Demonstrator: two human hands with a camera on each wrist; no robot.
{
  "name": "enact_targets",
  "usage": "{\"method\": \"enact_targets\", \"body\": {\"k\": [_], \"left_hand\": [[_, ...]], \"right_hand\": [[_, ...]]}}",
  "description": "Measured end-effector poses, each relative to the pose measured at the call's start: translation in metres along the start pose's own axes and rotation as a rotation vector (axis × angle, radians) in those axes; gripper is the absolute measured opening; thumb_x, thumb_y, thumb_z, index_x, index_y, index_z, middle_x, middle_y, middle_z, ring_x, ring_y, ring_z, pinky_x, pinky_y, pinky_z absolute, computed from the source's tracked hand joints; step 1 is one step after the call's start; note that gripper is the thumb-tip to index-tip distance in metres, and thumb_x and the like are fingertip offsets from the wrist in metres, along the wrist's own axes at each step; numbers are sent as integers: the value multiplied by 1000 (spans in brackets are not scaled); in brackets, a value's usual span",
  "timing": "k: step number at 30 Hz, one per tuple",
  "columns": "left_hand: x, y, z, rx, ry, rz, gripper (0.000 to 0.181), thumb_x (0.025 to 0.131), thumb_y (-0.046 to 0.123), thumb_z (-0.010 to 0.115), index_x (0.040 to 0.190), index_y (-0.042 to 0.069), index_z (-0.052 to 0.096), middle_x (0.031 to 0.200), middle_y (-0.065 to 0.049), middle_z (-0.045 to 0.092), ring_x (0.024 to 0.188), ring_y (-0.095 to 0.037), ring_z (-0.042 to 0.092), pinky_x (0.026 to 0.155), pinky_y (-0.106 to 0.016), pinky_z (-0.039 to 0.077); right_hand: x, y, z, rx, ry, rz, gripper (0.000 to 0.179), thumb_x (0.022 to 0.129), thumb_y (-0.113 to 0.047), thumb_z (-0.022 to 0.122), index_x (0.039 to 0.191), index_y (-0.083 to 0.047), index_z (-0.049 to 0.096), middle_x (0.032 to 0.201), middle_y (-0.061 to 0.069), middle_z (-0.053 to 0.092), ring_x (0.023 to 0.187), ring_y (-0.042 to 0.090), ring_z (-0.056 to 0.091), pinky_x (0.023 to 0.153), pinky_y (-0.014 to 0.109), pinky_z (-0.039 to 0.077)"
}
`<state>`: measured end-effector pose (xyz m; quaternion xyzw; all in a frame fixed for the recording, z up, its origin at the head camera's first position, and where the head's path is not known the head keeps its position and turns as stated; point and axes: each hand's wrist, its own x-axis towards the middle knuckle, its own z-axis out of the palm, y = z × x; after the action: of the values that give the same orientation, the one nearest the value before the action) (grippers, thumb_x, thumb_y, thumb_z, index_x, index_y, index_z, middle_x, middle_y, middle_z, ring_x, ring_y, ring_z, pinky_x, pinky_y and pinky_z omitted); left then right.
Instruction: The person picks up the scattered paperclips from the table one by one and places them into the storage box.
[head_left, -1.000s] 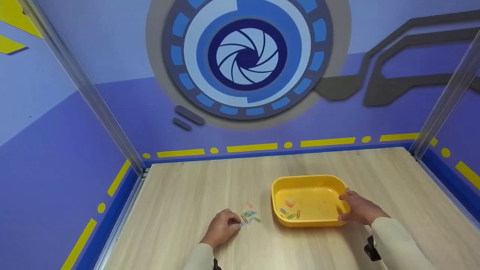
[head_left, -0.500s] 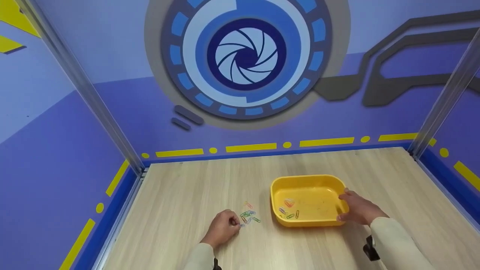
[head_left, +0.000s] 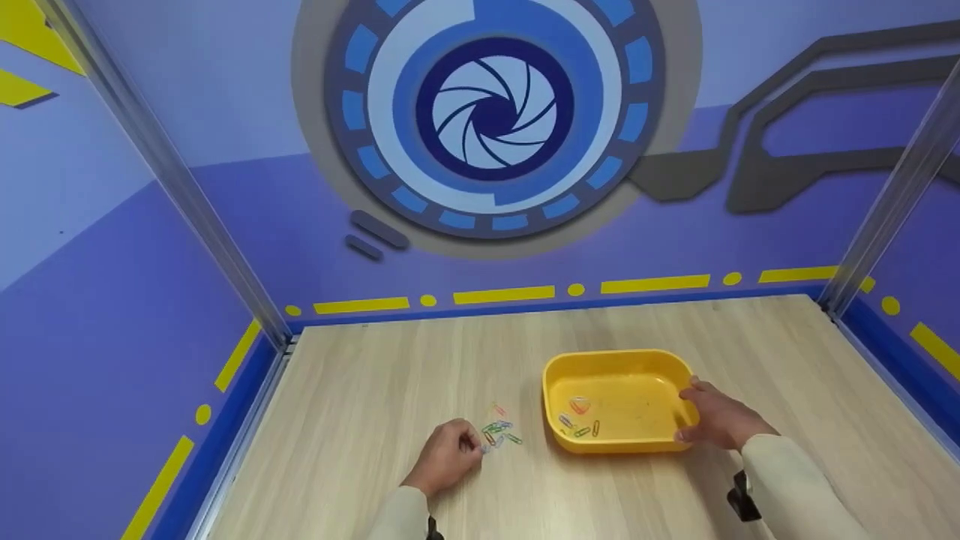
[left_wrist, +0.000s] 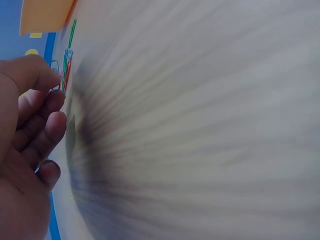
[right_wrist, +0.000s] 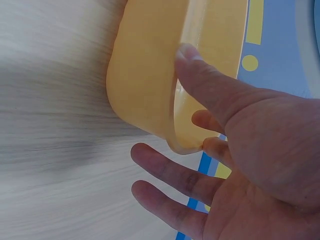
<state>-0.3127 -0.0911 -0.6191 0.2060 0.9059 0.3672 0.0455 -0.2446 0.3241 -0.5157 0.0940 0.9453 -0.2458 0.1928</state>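
Observation:
My left hand (head_left: 447,456) rests low over the table, thumb and forefinger pinching a blue paper clip (left_wrist: 55,75) at the near left edge of a small pile. The other fingers curl loosely in the left wrist view. Green (head_left: 514,439), red, blue and pink (head_left: 499,411) paper clips lie bunched just past the fingertips. To the right stands a yellow plastic tray (head_left: 615,447) with several paper clips (head_left: 582,432) in its left part. My right hand (head_left: 721,420) holds the tray's right end, thumb and two fingers at the rim, the other two fingers stretched outside it.
The light wooden table (head_left: 375,375) is enclosed by blue-purple printed panels (head_left: 255,225) at the back and both sides. Metal posts (head_left: 225,255) stand at the back corners.
My left fingers shift slightly at the blue paper clip on the pile's edge. The right hand and the tray stay where they were.

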Motion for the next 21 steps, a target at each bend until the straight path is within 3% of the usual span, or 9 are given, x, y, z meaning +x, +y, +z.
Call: {"method": "enact_targets", "body": {"k": [10,21], "left_hand": [[5,14,-2,-40,14,-1,9,79,11,63,77,16,56,79,1,55,68,-5,47,56,-16,38],[25,44,2,-65,13,15,9,80,15,64,80,18,56,82,3,57,69,-6,49,55,-16,39]], "right_hand": [[1,-1,1,5,3,13,90,68,-46,73,137,-2,35,150,24,5,132,50,14,102,63,17],[1,-1,2,6,5,2,90,69,-45,73,138,-2,34,150,24,5,131,50,14,102,63,18]]}}
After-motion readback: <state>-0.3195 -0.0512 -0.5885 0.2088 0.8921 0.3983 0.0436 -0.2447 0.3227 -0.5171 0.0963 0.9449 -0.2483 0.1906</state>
